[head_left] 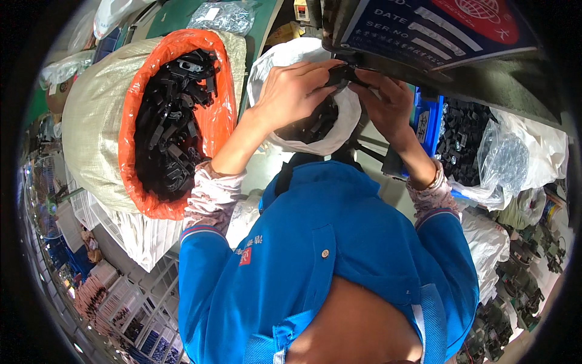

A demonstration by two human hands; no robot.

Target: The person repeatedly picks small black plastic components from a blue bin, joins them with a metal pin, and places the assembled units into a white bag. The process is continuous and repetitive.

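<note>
My left hand (294, 91) is closed, its thumb and fingers pinching a small black part (341, 75) in front of the machine. From the other side my right hand (388, 104) grips the same part with its fingertips. The part's far end is in shadow under the machine's edge, so its exact kind does not show. Just below both hands stands a white-lined container (332, 144) with black parts (315, 124) inside. Left of my left forearm, a woven sack (91, 130) with an orange liner (128, 151) gapes wide, filled with black clip-like parts (173, 127).
A dark machine (509, 91) with a nameplate (436, 30) overhangs my right hand. Beside my right wrist is a blue bin (431, 124) of black parts (464, 139), with clear plastic bags (506, 164) over it. A bag of small metal pieces (224, 16) lies at the back.
</note>
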